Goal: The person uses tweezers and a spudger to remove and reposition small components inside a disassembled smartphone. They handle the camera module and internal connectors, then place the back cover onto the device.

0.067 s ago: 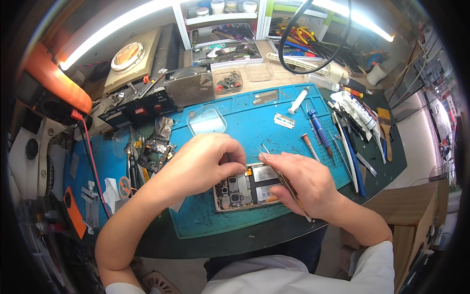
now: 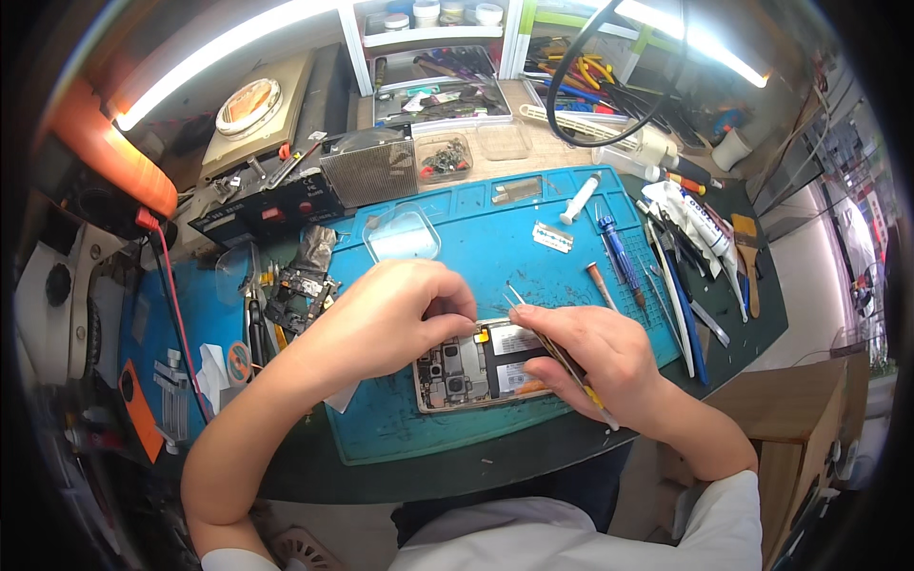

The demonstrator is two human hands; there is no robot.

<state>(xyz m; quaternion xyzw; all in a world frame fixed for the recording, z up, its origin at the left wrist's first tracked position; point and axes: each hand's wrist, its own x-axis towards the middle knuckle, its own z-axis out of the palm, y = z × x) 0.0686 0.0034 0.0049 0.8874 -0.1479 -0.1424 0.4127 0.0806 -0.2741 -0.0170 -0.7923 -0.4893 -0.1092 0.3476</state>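
Observation:
An opened smartphone lies on the blue work mat, its inner parts, camera modules and battery exposed. My left hand is bent over the phone's far edge, thumb and forefinger pinched together; whatever they hold, if anything, is hidden. A pair of tweezers rests in the grip of my right hand, its two thin tips pointing away from me, past the phone's far edge. The right fingers cover part of the battery end.
A clear plastic lid, a razor blade, a syringe and a blue screwdriver lie on the mat. Loose circuit boards sit at left. Brushes and tools crowd the right edge, near a wooden brush.
The tweezers' two tips now show spread apart, and their rear end sits slightly lower and further right. My left hand stays nearly in place.

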